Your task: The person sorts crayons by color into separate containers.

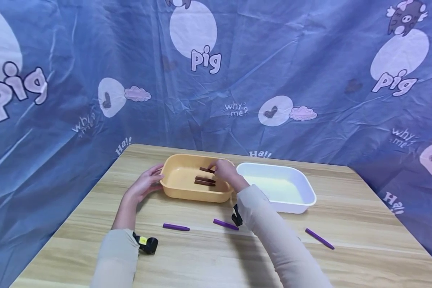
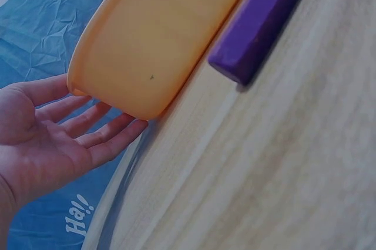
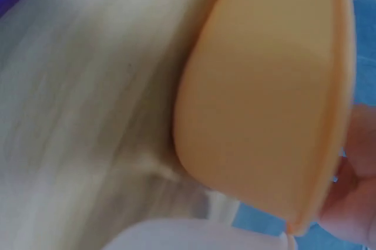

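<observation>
An orange-yellow plastic basin (image 1: 192, 195) stands toward the back of the wooden table. My left hand (image 1: 146, 185) touches its left end from outside, with relaxed fingers spread along the wall in the left wrist view. My right hand (image 1: 225, 170) reaches over the basin's right side and pinches a brown crayon-like stick (image 1: 206, 170) inside it. Two more brown sticks (image 1: 205, 183) lie side by side on the basin floor. In the right wrist view the basin wall (image 3: 258, 97) hides most of that hand's fingers.
A white basin (image 1: 291, 207) stands to the right, close beside the orange-yellow one. Purple crayon-like sticks lie on the table nearer me: one at left (image 1: 176, 227), one mid-table (image 1: 225, 225), one at right (image 1: 319, 239). A blue printed cloth (image 1: 201, 100) hangs behind the table.
</observation>
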A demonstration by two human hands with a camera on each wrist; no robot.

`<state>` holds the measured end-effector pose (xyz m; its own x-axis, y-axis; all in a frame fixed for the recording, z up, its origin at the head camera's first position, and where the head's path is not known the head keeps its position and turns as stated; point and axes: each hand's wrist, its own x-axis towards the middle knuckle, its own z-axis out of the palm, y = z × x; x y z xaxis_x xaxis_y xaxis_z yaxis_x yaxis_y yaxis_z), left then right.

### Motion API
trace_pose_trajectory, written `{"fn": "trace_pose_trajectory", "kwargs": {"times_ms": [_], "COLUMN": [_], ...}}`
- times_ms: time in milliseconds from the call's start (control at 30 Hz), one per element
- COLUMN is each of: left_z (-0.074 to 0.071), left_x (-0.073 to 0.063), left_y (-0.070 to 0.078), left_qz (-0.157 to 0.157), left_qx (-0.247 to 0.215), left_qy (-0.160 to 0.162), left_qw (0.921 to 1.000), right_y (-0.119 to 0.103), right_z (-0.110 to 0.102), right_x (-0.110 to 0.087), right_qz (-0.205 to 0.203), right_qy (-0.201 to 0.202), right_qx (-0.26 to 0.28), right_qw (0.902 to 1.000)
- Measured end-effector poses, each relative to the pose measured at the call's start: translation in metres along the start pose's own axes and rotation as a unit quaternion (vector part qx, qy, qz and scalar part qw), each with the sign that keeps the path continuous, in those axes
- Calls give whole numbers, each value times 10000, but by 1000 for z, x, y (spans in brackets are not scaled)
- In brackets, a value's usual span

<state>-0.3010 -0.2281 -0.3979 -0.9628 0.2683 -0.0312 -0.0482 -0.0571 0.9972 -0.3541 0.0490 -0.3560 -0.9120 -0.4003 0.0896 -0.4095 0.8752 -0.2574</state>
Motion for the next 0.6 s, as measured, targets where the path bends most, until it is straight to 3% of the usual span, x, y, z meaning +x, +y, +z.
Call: {"fn": "trace_pose_trajectory", "kwargs": {"times_ms": [233, 600], "left_z": [2, 2], "left_x": [0, -2], "left_y": [-2, -3], "left_qz": [-31, -45], "left_qx": [-25, 5], "left_qy": [59, 131], "left_qw": [10000, 9999], "right_y": [5, 2], "right_z": [18, 25], "right_x": [6, 3], "right_qz": [-102, 52], "right_qy": [72, -201], "right_qx": [-104, -118], "right_qw": [9999, 9997]}}
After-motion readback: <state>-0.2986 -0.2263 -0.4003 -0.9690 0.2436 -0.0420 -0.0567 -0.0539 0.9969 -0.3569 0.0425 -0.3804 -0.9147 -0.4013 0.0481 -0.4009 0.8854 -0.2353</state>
